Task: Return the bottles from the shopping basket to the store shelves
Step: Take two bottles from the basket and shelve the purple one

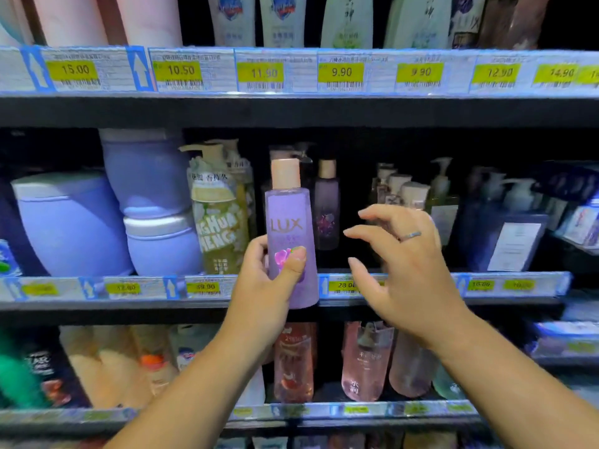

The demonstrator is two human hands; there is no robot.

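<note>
A purple LUX bottle (289,218) with a peach cap stands upright in front of the middle shelf (405,286). My left hand (262,286) grips its lower half, thumb across the flower label. Just to the right, my right hand (402,264) hovers with fingers spread and relaxed, holding nothing, a ring on one finger. A matching darker purple bottle (326,205) stands further back on the shelf, with a dark gap beside it. The shopping basket is out of view.
Lilac tubs (71,222) and a green pump bottle (217,215) fill the middle shelf's left. Pump bottles (505,222) stand at its right. Pink bottles (366,361) line the shelf below. White bottles (282,21) sit on the top shelf above yellow price tags.
</note>
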